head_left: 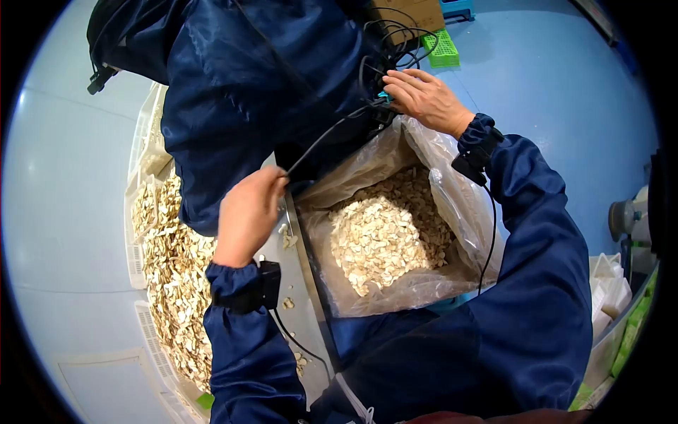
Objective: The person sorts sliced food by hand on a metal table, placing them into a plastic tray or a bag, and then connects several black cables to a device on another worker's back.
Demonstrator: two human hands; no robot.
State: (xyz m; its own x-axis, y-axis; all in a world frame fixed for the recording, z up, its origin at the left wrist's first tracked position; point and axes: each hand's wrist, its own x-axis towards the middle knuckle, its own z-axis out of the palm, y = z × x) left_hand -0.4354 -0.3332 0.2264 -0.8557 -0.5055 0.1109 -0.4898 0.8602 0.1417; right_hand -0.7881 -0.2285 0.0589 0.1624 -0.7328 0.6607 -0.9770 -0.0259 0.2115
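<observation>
My left hand [248, 215] pinches a black cable [326, 133] between thumb and fingers, over the edge of the metal table. The cable slants up to the waist of a co-worker in a dark blue coat [233, 92]. My right hand [429, 104] is closed around the cable's other end, beside a small teal piece [385, 96]; its thumb is hidden. Below my hands stands a box lined with clear plastic [470, 205], partly filled with pale, dry slices [378, 237], perhaps mushroom.
White perforated baskets [135, 265] at left hold a heap of similar slices [173, 283]. Loose bits lie on the metal table [282, 265]. Coiled cables [402, 35], a cardboard box [413, 14] and a green crate [441, 49] are at the top. A white bag [609, 290] is at right.
</observation>
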